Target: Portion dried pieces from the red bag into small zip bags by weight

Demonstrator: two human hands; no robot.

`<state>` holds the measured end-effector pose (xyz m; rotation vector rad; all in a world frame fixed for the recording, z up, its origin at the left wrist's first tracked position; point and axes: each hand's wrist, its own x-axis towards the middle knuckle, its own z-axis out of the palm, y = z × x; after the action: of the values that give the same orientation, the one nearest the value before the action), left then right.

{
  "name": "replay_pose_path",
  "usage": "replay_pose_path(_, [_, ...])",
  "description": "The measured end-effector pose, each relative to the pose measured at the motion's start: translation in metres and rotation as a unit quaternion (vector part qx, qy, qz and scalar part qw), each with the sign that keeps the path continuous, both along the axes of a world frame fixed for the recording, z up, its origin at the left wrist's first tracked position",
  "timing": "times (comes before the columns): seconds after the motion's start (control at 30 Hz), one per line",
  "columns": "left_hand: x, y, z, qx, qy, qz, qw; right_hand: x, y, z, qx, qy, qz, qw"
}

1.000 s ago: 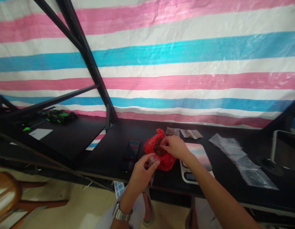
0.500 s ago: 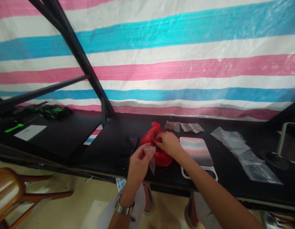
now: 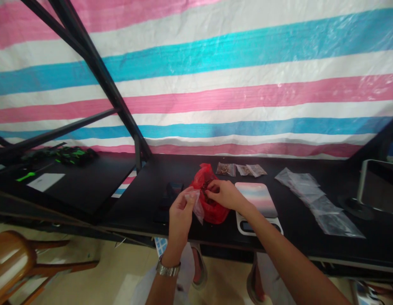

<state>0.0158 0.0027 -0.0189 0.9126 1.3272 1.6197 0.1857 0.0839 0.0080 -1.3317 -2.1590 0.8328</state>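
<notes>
A small clear plastic bag (image 3: 198, 208) is pinched between the thumb and fingers of my left hand (image 3: 181, 209), hanging beside the red plastic bag (image 3: 217, 213). The red bag stands with its mouth spread, and small dark brown pieces (image 3: 205, 187) show inside. My right hand (image 3: 224, 194) reaches into that mouth from the right, its fingers drawn together at the brown pieces. What lies between those fingertips is hidden. Just right of the red bag sits a white kitchen scale (image 3: 258, 199) with a shiny plate.
Filled clear bags (image 3: 226, 169) lie behind the scale. Several flat clear bags (image 3: 322, 204) overlap to the right, near a framed screen on a stand (image 3: 379, 186). A dark flat object (image 3: 173, 192) lies left of the red bag. A black slanted post (image 3: 115, 99) rises at left.
My right hand has shifted slightly within the red bag's mouth, and more brown pieces show. The clear bag in my left hand has tilted a little. The view has moved slightly.
</notes>
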Motion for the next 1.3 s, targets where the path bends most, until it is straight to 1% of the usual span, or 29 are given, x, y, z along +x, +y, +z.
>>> replay_pose_path(0.07, [0.000,-0.003,0.002,0.017,0.109,0.029,0.993,0.006,0.003,-0.004,-0.027,0.062,0.000,0.998])
replay_pose_path(0.17, [0.001,-0.008,0.003,0.068,0.275,0.066,0.957,0.015,0.007,-0.005,-0.061,0.160,-0.002,0.985])
replay_pose_path(0.23, [0.003,-0.010,0.003,0.093,0.334,0.057,0.936,0.022,0.008,-0.001,-0.077,0.210,0.002,0.975])
replay_pose_path(0.3, [0.007,-0.011,0.001,0.106,0.353,0.040,0.929,0.029,0.007,0.006,-0.074,0.240,0.004,0.968])
replay_pose_path(0.43, [0.014,-0.010,-0.002,0.105,0.346,0.044,0.931,0.034,-0.002,0.024,-0.010,0.241,0.011,0.970])
replay_pose_path(0.57, [0.020,-0.009,-0.001,0.089,0.327,0.060,0.939,0.027,-0.020,0.036,0.074,0.206,0.026,0.975])
replay_pose_path(0.73, [0.025,-0.006,0.001,0.089,0.299,0.070,0.948,0.020,-0.033,0.038,0.184,0.139,0.035,0.972])
replay_pose_path(0.87, [0.028,-0.005,0.003,0.104,0.284,0.063,0.951,0.022,-0.032,0.037,0.239,0.145,0.035,0.959])
replay_pose_path(1.07, [0.031,-0.007,0.008,0.117,0.273,0.055,0.953,0.022,-0.032,0.036,0.232,0.168,0.012,0.958])
replay_pose_path(1.2, [0.026,-0.009,0.011,0.128,0.267,0.068,0.953,0.025,-0.029,0.035,0.249,0.183,-0.036,0.950])
replay_pose_path(1.23, [0.023,-0.011,0.011,0.132,0.260,0.076,0.953,0.027,-0.027,0.034,0.246,0.178,-0.040,0.952])
replay_pose_path(1.3, [0.015,-0.014,0.011,0.130,0.241,0.083,0.958,0.030,-0.022,0.032,0.215,0.137,-0.023,0.967])
